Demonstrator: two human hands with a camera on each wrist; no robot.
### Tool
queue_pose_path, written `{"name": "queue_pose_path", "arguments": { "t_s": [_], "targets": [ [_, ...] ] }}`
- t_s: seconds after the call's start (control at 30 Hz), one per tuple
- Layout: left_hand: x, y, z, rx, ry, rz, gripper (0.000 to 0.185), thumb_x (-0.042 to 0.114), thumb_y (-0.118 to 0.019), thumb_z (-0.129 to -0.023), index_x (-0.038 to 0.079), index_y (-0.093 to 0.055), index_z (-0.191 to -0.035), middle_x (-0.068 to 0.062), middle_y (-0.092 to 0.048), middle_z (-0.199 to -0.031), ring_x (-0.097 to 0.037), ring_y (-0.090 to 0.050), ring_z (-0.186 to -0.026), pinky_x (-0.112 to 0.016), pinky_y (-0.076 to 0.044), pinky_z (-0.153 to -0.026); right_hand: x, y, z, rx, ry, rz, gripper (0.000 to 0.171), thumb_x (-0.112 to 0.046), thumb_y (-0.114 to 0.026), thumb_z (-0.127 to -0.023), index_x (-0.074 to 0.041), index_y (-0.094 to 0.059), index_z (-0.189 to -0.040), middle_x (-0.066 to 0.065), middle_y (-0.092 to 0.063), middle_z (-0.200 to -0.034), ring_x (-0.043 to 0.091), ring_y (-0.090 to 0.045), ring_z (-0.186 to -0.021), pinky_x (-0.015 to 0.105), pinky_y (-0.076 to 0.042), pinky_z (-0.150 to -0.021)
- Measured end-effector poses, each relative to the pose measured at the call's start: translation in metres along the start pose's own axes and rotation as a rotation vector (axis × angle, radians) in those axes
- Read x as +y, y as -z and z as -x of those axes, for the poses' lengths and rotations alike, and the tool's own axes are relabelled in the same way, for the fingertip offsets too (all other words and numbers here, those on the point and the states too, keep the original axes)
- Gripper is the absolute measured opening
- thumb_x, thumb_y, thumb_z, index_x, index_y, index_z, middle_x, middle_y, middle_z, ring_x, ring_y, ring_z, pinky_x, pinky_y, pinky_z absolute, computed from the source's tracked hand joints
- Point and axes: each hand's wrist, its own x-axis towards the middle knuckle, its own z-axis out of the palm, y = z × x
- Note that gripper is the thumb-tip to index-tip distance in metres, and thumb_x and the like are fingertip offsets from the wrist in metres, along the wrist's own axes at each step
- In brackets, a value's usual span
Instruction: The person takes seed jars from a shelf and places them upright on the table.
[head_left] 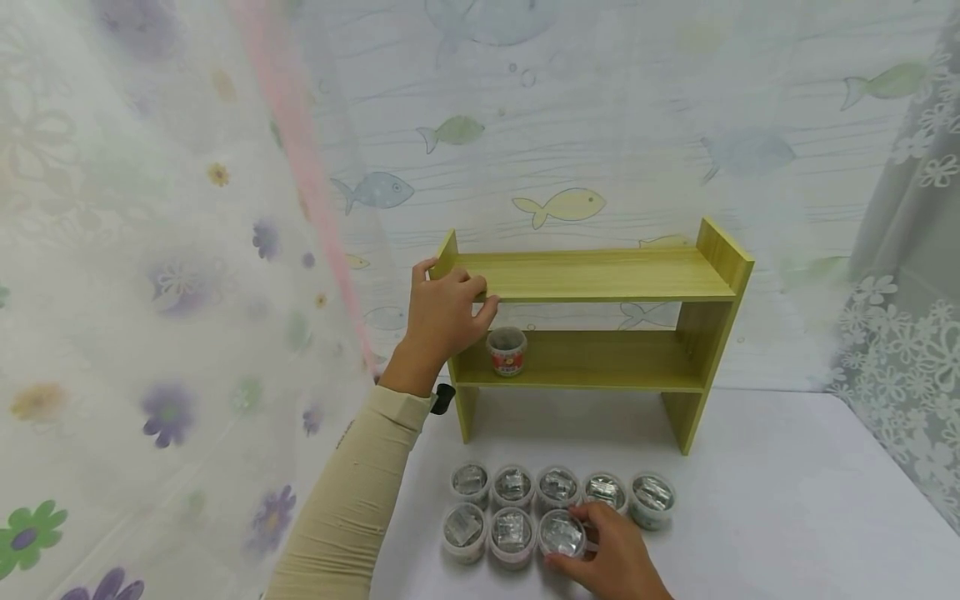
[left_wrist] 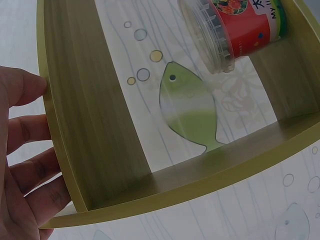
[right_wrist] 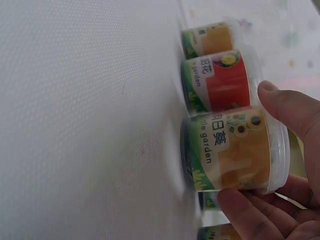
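My left hand [head_left: 446, 312] grips the top left corner of a yellow-green wooden shelf [head_left: 585, 275], fingers over the top board and thumb at its front edge. On the shelf's middle board stands a small clear plastic tub with a red label [head_left: 507, 352], also in the left wrist view. At the lower middle, my right hand [head_left: 611, 554] holds a lidded tub [head_left: 562, 533] between thumb and fingers. The right wrist view shows this tub's orange and green label with sunflowers [right_wrist: 235, 150]. Whether its base touches the table cannot be told.
Several more lidded tubs [head_left: 513, 533] stand in two rows on the white table [head_left: 780, 492], in front of the shelf. A tub with a red label [right_wrist: 220, 82] is beside the held one. Fish-patterned curtain [head_left: 637, 100] hangs behind, flowered curtain [head_left: 150, 317] at the left.
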Motion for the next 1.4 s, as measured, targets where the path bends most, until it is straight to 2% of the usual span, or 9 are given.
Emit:
{"name": "queue_pose_path", "arguments": {
  "t_s": [0.17, 0.4, 0.67, 0.8, 1.0, 1.23, 1.4],
  "targets": [
    [0.000, 0.000, 0.000, 0.003, 0.007, 0.005, 0.026, 0.040, -0.062, -0.098, 0.019, -0.075, -0.092, 0.001, -0.072, -0.087, -0.019, -0.068, -0.077, -0.060, -0.031, -0.115, -0.003, 0.001, 0.001, -0.005, -0.005, 0.019, 0.071, -0.048, -0.094, -0.067, -0.005, -0.065, -0.115, 0.009, -0.068, -0.113, 0.028, -0.073, -0.100, 0.016, -0.058, -0.072],
    [-0.001, -0.002, -0.001, -0.003, 0.009, 0.002, 0.026, 0.041, -0.062, -0.098, 0.020, -0.075, -0.092, 0.002, -0.072, -0.088, -0.018, -0.068, -0.079, -0.060, -0.031, -0.116, -0.005, 0.003, 0.003, 0.042, 0.054, 0.165, 0.073, -0.058, -0.092, -0.066, -0.011, -0.069, -0.117, 0.000, -0.069, -0.110, 0.017, -0.070, -0.097, 0.021, -0.058, -0.074],
    [-0.001, 0.000, -0.001, -0.018, 0.013, -0.006, 0.027, 0.042, -0.060, -0.099, 0.021, -0.075, -0.093, 0.002, -0.072, -0.090, -0.018, -0.068, -0.080, -0.059, -0.031, -0.116, -0.008, 0.007, 0.004, 0.041, 0.076, 0.239, 0.076, -0.065, -0.087, -0.066, -0.014, -0.069, -0.119, -0.003, -0.068, -0.109, 0.010, -0.067, -0.093, 0.022, -0.058, -0.073],
    [-0.001, -0.001, -0.001, -0.019, 0.014, -0.008, 0.027, 0.043, -0.060, -0.099, 0.021, -0.075, -0.095, 0.002, -0.073, -0.091, -0.018, -0.068, -0.081, -0.059, -0.031, -0.116, -0.009, 0.011, 0.004, 0.110, 0.141, 0.300, 0.068, -0.065, -0.088, -0.065, -0.019, -0.071, -0.112, -0.010, -0.068, -0.102, 0.005, -0.064, -0.087, 0.025, -0.056, -0.074],
    [0.000, -0.001, 0.000, -0.021, 0.018, -0.002, 0.026, 0.041, -0.060, -0.099, 0.021, -0.075, -0.094, 0.002, -0.072, -0.090, -0.019, -0.068, -0.079, -0.059, -0.031, -0.116, -0.011, 0.016, 0.000, 0.242, 0.240, 0.299, 0.052, -0.054, -0.093, -0.066, -0.022, -0.072, -0.100, -0.016, -0.068, -0.094, 0.004, -0.066, -0.085, 0.026, -0.057, -0.076],
    [0.000, -0.002, -0.001, -0.020, 0.020, 0.001, 0.026, 0.041, -0.060, -0.099, 0.021, -0.074, -0.093, 0.002, -0.071, -0.088, -0.018, -0.067, -0.078, -0.059, -0.030, -0.116, -0.017, 0.027, -0.017, 0.294, 0.279, 0.284, 0.046, -0.050, -0.093, -0.069, -0.021, -0.074, -0.099, -0.013, -0.073, -0.096, 0.008, -0.070, -0.084, 0.027, -0.058, -0.071],
    [-0.001, -0.003, 0.001, 0.011, 0.005, 0.008, 0.025, 0.040, -0.061, -0.098, 0.021, -0.074, -0.091, 0.002, -0.071, -0.086, -0.019, -0.066, -0.074, -0.059, -0.031, -0.116, -0.022, 0.035, -0.030, 0.318, 0.273, 0.323, 0.047, -0.051, -0.093, -0.069, -0.020, -0.075, -0.100, -0.014, -0.073, -0.100, 0.010, -0.072, -0.095, 0.034, -0.059, -0.081]
  ]
}}
